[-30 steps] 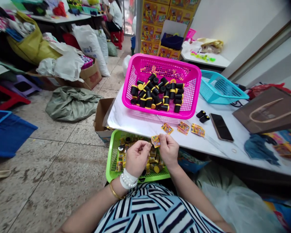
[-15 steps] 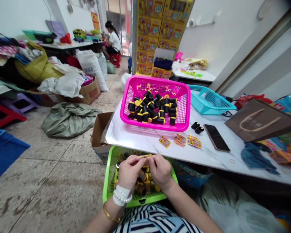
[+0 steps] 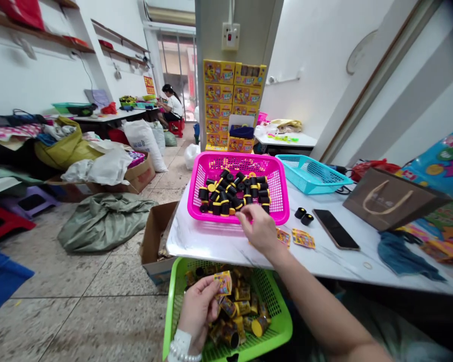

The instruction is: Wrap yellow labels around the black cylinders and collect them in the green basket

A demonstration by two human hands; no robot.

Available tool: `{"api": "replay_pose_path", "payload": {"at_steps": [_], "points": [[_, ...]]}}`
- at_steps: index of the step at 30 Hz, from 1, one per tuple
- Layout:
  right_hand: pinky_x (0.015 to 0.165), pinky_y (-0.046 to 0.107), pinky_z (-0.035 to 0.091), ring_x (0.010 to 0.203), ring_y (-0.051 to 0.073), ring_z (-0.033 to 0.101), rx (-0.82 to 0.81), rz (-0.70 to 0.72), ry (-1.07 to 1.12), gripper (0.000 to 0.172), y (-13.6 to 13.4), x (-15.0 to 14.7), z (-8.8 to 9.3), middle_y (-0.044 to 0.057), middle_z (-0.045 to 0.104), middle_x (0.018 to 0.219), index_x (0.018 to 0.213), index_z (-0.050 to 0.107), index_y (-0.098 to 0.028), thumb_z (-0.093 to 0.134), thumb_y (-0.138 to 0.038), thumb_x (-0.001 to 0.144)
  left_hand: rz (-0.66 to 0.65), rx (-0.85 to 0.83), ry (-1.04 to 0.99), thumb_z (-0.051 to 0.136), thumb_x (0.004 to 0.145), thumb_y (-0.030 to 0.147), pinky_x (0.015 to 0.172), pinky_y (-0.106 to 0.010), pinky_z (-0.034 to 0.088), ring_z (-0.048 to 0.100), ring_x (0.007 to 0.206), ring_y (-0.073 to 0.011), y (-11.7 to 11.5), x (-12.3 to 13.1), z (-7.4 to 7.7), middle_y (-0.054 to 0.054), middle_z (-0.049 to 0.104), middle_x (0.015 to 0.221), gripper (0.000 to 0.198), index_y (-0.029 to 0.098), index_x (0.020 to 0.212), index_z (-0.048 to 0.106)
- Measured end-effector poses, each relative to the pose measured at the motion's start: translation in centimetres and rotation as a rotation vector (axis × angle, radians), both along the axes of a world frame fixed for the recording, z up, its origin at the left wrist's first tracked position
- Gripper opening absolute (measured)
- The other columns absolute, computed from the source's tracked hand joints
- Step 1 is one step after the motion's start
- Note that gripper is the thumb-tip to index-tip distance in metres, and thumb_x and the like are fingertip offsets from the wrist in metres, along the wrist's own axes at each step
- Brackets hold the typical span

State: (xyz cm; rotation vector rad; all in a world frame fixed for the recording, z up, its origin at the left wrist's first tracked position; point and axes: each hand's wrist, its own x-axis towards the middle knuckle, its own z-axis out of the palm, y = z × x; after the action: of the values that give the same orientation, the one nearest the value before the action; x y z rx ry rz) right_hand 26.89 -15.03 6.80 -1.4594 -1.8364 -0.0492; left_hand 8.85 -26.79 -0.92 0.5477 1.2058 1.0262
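Far left, a green woven sack slumped on the tile floor, then a cardboard box tucked against the end of the white marble-look surface. Below that edge, the left hand curled, fingers closed on a small printed yellow packet, raised over a lime-green plastic basket heaped with wrapped rolls. The packet likely thin and flimsy, best pinched by an edge. Next, a magenta mesh basket on the surface, filled with black cylinders with yellow bands: probably light, stiff plastic, smooth and apt to roll, so easiest taken round the barrel between thumb and finger. Just over its near rim, the right hand, thumb and fingers drawn together; whether anything sits between them, impossible to tell. Further right, printed cards, two loose black cylinders, a smartphone, a turquoise mesh basket and a brown paper bag.
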Motion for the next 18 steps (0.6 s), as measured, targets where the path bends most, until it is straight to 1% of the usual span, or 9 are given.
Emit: {"api": "replay_pose_path", "payload": {"at_steps": [2,3,5,8,10,13,14,16,18], "points": [[0.075,0.033,0.047,0.09,0.024,0.062,-0.121,-0.117,-0.125,0.023,3.7,0.6,1.2,0.012,0.067,0.099,0.098,0.064,-0.018,0.061,-0.038,0.088,-0.038,-0.021,-0.061,0.086,0.054,0.048,0.034,-0.014,0.013,0.032,0.032,-0.0017,-0.3,0.2,0.1,0.002,0.058,0.048,0.055,0.013,0.095,0.073],[0.075,0.034,0.048,0.093,0.026,0.062,-0.189,-0.129,-0.173,0.022,5.2,0.6,1.5,0.013,0.067,0.101,0.098,0.065,-0.017,0.064,-0.036,0.085,-0.051,-0.023,-0.082,0.087,0.053,0.044,0.035,-0.013,0.014,0.033,0.034,-0.0007,-0.4,0.3,0.1,0.0,0.062,0.053,0.056,0.014,0.097,0.073],[0.075,0.035,0.048,0.092,0.027,0.063,-0.253,-0.118,-0.209,0.019,7.3,0.4,1.4,0.014,0.067,0.101,0.094,0.066,-0.017,0.067,-0.029,0.08,-0.058,-0.019,-0.096,0.089,0.051,0.041,0.036,-0.012,0.014,0.033,0.035,0.0006,-0.7,0.4,0.1,0.0,0.062,0.055,0.051,0.013,0.09,0.073],[0.076,0.035,0.049,0.09,0.026,0.064,-0.244,-0.081,-0.182,0.016,8.4,0.1,1.0,0.013,0.068,0.096,0.09,0.066,-0.016,0.068,-0.022,0.076,-0.067,-0.028,-0.121,0.089,0.053,0.044,0.035,-0.011,0.011,0.029,0.034,0.0009,-0.7,0.1,-0.3,0.005,0.05,0.044,0.043,0.012,0.073,0.068],[0.077,0.033,0.049,0.088,0.023,0.064,-0.237,-0.056,-0.146,0.02,7.8,0.2,1.2,0.01,0.069,0.093,0.094,0.065,-0.016,0.067,-0.02,0.075,-0.076,-0.058,-0.174,0.088,0.055,0.045,0.034,-0.011,0.009,0.024,0.033,0.0011,-0.5,-0.2,-0.5,0.007,0.044,0.041,0.043,0.013,0.072,0.065],[0.074,0.028,0.05,0.079,0.016,0.065,-0.231,0.015,-0.06,0.027,5.3,1.1,2.0,0.005,0.069,0.092,0.106,0.06,-0.016,0.064,-0.022,0.08,-0.034,-0.079,-0.246,0.088,0.055,0.044,0.032,-0.012,0.008,0.02,0.032,0.0011,0.2,-0.7,-0.2,0.009,0.041,0.041,0.044,0.014,0.074,0.062],[0.073,0.028,0.051,0.076,0.015,0.065,-0.236,0.077,0.009,0.028,4.1,1.4,2.2,0.004,0.069,0.091,0.108,0.06,-0.017,0.063,-0.023,0.081,-0.001,-0.064,-0.251,0.087,0.055,0.044,0.031,-0.012,0.009,0.02,0.03,0.0008,0.5,-0.8,0.1,0.01,0.039,0.039,0.043,0.014,0.072,0.061],[0.068,0.027,0.053,0.07,0.014,0.065,-0.306,0.288,0.24,0.029,1.4,1.9,2.5,0.002,0.069,0.086,0.109,0.061,-0.017,0.065,-0.028,0.082,0.025,-0.033,-0.272,0.086,0.059,0.038,0.03,-0.012,0.011,0.022,0.031,0.0004,1.2,-0.8,0.7,0.011,0.038,0.04,0.038,0.013,0.075,0.063],[0.061,0.027,0.054,0.062,0.013,0.064,-0.484,0.51,0.487,0.031,-1.4,2.0,2.4,0.001,0.069,0.079,0.109,0.064,-0.017,0.068,-0.031,0.081,0.031,-0.027,-0.323,0.083,0.064,0.031,0.03,-0.011,0.013,0.027,0.033,0.0008,1.9,-0.6,1.1,0.007,0.048,0.049,0.032,0.011,0.081,0.066]]}}
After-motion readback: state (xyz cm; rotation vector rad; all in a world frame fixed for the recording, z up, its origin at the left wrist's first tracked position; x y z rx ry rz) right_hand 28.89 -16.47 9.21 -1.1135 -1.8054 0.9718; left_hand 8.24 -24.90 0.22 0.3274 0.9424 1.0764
